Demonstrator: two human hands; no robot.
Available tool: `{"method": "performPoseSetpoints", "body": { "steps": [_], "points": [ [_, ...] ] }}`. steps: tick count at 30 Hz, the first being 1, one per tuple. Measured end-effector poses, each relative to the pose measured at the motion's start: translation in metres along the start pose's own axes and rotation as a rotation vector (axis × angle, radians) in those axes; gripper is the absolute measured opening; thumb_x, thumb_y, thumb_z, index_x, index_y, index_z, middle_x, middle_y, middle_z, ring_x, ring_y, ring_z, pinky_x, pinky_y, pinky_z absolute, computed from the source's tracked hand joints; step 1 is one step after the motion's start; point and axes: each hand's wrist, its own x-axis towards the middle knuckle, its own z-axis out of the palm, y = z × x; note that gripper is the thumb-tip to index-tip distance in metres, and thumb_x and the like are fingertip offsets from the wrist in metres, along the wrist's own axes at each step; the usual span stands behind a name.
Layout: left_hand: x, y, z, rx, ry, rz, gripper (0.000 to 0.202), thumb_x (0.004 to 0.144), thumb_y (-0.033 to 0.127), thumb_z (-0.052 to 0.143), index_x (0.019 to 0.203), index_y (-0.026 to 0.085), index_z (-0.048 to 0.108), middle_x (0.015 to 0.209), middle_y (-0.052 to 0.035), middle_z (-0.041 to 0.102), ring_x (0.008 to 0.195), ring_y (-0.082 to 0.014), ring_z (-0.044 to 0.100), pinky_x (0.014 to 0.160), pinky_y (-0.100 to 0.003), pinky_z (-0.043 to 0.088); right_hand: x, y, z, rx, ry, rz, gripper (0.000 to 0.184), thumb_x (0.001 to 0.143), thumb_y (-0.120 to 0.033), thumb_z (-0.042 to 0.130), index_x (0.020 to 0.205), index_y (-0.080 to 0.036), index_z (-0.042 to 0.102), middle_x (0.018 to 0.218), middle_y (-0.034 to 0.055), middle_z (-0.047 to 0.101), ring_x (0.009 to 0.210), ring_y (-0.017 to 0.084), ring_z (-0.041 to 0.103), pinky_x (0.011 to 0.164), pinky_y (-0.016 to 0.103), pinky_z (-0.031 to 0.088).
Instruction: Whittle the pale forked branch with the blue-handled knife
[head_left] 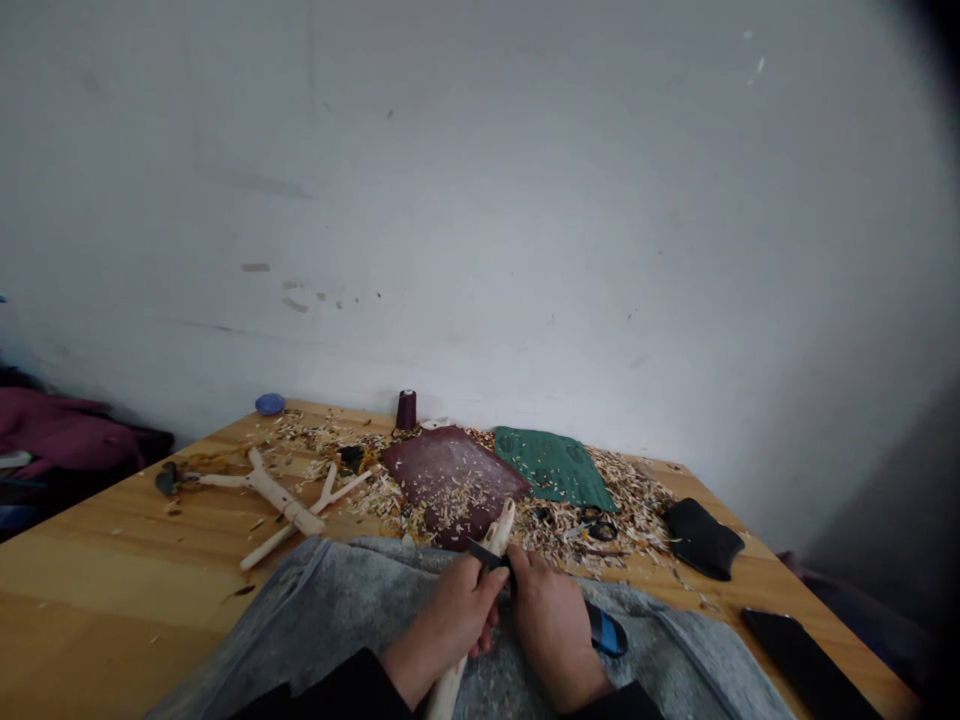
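My left hand [450,625] is wrapped round a pale peeled wooden stick [499,528] that runs from my lap up over the table edge. A knife with a blue and black handle [606,632] is gripped in my right hand [551,630], and its dark blade [484,553] lies across the stick just above my left fingers. Both hands rest over a grey cloth [337,610] spread on my lap and the table's near edge.
On the wooden table [97,590] wood shavings [630,500] lie around a dark red sheet [450,480] and a green sheet [555,465]. Forked peeled sticks [285,500] lie left, scissors [596,525] and a black pouch [701,540] right, a phone [806,665] at the near right. A thread spool [406,409] stands by the wall.
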Motion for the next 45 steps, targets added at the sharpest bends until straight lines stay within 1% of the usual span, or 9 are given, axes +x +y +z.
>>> {"method": "performPoseSetpoints", "body": {
  "steps": [8,14,19,22,26,30,36,41,45],
  "points": [
    [-0.002,0.003,0.001,0.064,0.030,-0.004,0.034,0.089,0.037,0.039,0.059,0.023,0.040,0.043,0.0060,0.041,0.034,-0.0119,0.045,0.038,-0.023,0.033,0.000,-0.001,0.002,-0.049,0.011,-0.011,0.040,0.089,-0.007,0.038,0.121,-0.025,0.054,0.095,0.0075,0.068,0.081,0.022,0.068,0.063,0.029,0.048],
    [-0.004,0.005,0.001,0.087,0.028,-0.022,0.041,0.090,0.037,0.039,0.052,0.023,0.039,0.034,0.0050,0.038,0.030,-0.0112,0.041,0.037,-0.022,0.031,-0.001,-0.002,0.001,-0.074,0.021,-0.010,0.040,0.088,-0.006,0.038,0.119,-0.025,0.056,0.094,0.0076,0.067,0.085,0.021,0.067,0.068,0.028,0.048],
    [-0.005,0.005,0.001,0.068,0.033,-0.002,0.034,0.092,0.036,0.032,0.062,0.023,0.042,0.032,0.0059,0.039,0.028,-0.0124,0.040,0.035,-0.022,0.031,-0.001,-0.002,0.000,-0.070,0.034,0.024,0.038,0.089,-0.006,0.038,0.117,-0.024,0.056,0.093,0.0076,0.067,0.085,0.020,0.067,0.067,0.025,0.047],
    [-0.004,0.002,0.001,0.006,0.029,0.001,0.029,0.092,0.039,0.035,0.068,0.023,0.044,0.034,0.0070,0.040,0.029,-0.0129,0.042,0.033,-0.022,0.030,0.000,-0.002,0.001,-0.048,0.038,0.015,0.037,0.089,-0.007,0.039,0.117,-0.025,0.056,0.093,0.0073,0.068,0.085,0.020,0.067,0.067,0.025,0.046],
    [-0.003,-0.002,0.000,-0.044,0.050,0.015,0.032,0.089,0.042,0.043,0.064,0.023,0.040,0.042,0.0076,0.041,0.030,-0.0090,0.040,0.033,-0.020,0.029,0.000,-0.001,0.002,-0.010,0.031,-0.027,0.039,0.088,-0.006,0.039,0.119,-0.024,0.056,0.094,0.0075,0.067,0.082,0.020,0.067,0.067,0.027,0.046],
    [-0.001,-0.008,-0.002,-0.055,0.044,0.011,0.029,0.090,0.039,0.042,0.065,0.023,0.040,0.044,0.0075,0.041,0.031,-0.0078,0.038,0.032,-0.019,0.029,0.000,0.000,0.002,0.020,0.021,-0.052,0.039,0.088,-0.007,0.040,0.119,-0.023,0.056,0.094,0.0072,0.068,0.084,0.020,0.066,0.068,0.026,0.045],
    [-0.002,-0.011,-0.003,-0.082,0.036,0.001,0.026,0.088,0.039,0.046,0.069,0.022,0.042,0.053,0.0070,0.043,0.036,-0.0066,0.041,0.034,-0.018,0.031,-0.001,0.000,0.003,0.025,0.024,-0.059,0.035,0.088,-0.009,0.042,0.117,-0.024,0.057,0.094,0.0069,0.067,0.085,0.020,0.066,0.067,0.025,0.044],
    [0.000,-0.014,-0.004,-0.094,-0.004,0.036,0.023,0.089,0.035,0.045,0.071,0.021,0.043,0.055,0.0063,0.045,0.035,-0.0061,0.040,0.033,-0.018,0.030,0.000,0.001,0.003,0.036,0.018,-0.059,0.037,0.088,-0.009,0.042,0.118,-0.024,0.057,0.094,0.0068,0.068,0.085,0.021,0.066,0.067,0.026,0.044],
    [0.001,-0.016,-0.005,-0.085,0.000,0.035,0.020,0.089,0.034,0.045,0.074,0.021,0.044,0.055,0.0066,0.044,0.036,-0.0062,0.040,0.033,-0.017,0.030,0.000,0.001,0.003,0.053,0.026,-0.072,0.036,0.088,-0.008,0.041,0.116,-0.024,0.058,0.094,0.0063,0.068,0.083,0.022,0.067,0.066,0.027,0.044]
  ]
}}
